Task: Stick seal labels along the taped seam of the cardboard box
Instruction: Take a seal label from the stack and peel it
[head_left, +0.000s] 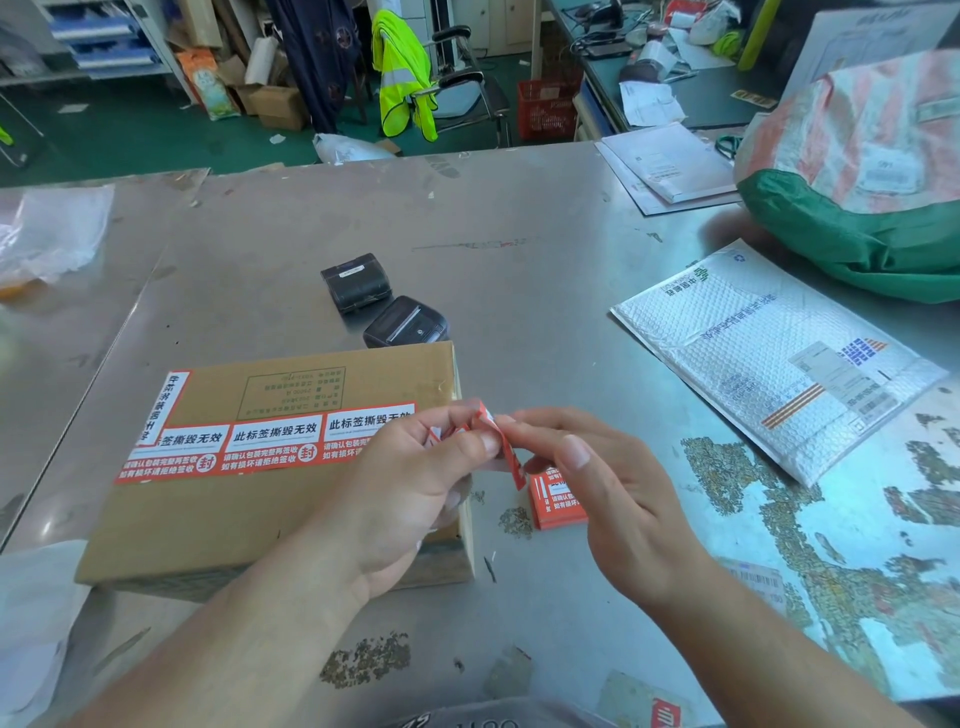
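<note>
Three red-and-white seal labels (270, 441) were already stuck in a row across the top of the cardboard box (280, 467), which sat flat on the steel table (519, 270). One more label (162, 410) ran crosswise at the left end of that row, so it made a sort of L shape. Couldn't actually make out the tape under them, the labels covered it.

Both hands were up over the right edge of the box, working on a fresh label (501, 441). The left hand (415, 467) had its fingers closed around one end of it, thumb pinched on top. The right hand (587, 467) was pinching the other end with thumb and forefinger, the rest of its fingers loosely curled. The label was bent and partly folded between them, hanging down a bit, not touching the box as far as I could tell.

Just right of the box, below the hands, lay a small stack of the same labels (558, 501) on the table. Two little black printers (384, 306) sat just behind the box. Well off to the box's right was a white bubble mailer (769, 358), and beyond that a big green and white sack (862, 171).
</note>
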